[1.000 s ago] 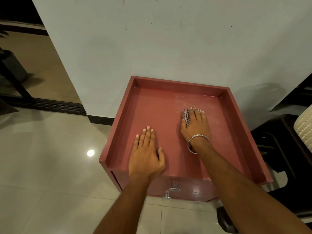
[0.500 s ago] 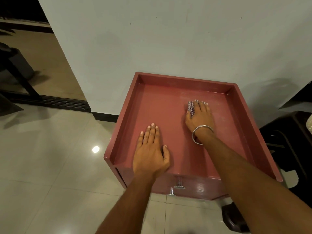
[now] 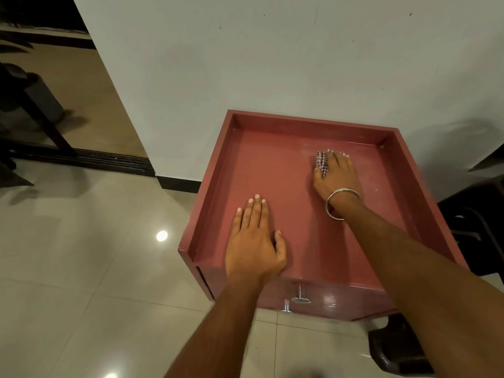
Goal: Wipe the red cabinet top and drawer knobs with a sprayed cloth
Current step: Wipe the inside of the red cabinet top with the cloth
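Top-wiping step in hand. Cloth (image 3: 321, 163) is pressed flat under the right hand (image 3: 336, 175), upper right of the cabinet top (image 3: 275, 170). Left hand (image 3: 252, 241) is laid flat, fingers straight, grasping nothing, centre frame. Next, probably, remaining surface is covered, then knobs (image 3: 300, 297) at lower centre.

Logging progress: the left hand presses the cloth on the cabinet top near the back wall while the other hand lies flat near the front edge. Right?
Not quite. In the head view the right hand presses the cloth; the left hand lies flat on the cabinet top near the front.
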Demonstrator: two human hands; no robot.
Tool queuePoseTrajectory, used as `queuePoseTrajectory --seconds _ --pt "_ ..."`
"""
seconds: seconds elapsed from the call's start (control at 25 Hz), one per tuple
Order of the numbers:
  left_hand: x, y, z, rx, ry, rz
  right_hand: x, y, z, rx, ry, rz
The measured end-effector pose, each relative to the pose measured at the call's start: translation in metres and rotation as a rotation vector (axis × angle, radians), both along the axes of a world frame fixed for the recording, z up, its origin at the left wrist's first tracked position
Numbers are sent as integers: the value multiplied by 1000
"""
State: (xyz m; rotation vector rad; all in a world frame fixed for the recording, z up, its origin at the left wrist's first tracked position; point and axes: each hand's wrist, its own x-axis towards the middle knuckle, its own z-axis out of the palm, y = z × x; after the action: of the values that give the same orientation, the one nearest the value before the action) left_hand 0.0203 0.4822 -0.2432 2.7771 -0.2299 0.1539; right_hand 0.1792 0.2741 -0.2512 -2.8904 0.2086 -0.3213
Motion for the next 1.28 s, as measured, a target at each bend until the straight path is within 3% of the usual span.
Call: queuePoseTrajectory --seconds 0.32,0.56,0.84,1.12,1.28 --pt "2 2 0 3 31 -12 10 32 1 23 7 142" --pt "39 0 7 -51 7 -75 30 15 1 48 28 13" --pt "85 -17 4 -50 -19 -89 53 33 2 25 -7 160" --pt "108 -21 1 -45 -40 -92 65 27 4 41 2 -7" --pt "118 -24 -1 -31 -43 -83 69 47 5 45 32 64"
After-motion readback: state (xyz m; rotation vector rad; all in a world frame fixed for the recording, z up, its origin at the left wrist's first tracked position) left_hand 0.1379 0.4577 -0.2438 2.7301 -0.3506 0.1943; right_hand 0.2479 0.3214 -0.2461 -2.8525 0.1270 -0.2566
